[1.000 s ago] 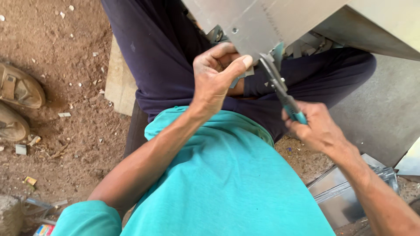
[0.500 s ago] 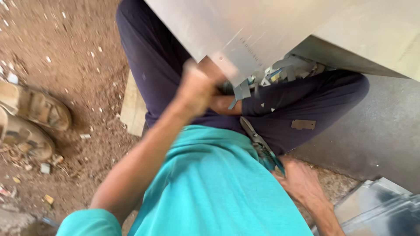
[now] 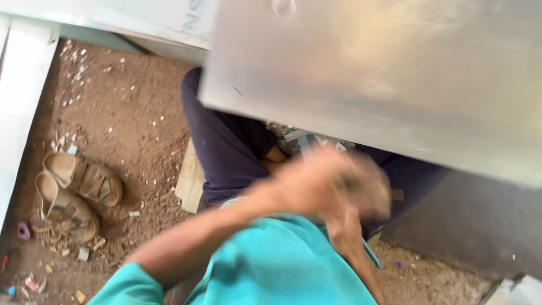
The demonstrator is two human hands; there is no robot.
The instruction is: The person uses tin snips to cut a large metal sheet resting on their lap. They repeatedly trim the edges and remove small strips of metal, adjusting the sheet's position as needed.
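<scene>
Two blurred hands, left hand [image 3: 307, 186] and right hand [image 3: 361, 197], overlap just below large shiny grey metal sheet [image 3: 384, 79]; grip unclear. Tan sandals [image 3: 76, 195] lie far left on dirt.

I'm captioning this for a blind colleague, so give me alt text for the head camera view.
A seated person's blurred hands, left hand and right hand, meet over their lap beneath a large grey metal sheet; what they grip is too blurred to tell. A pair of tan sandals lies on the brown dirt floor to the left.
</scene>
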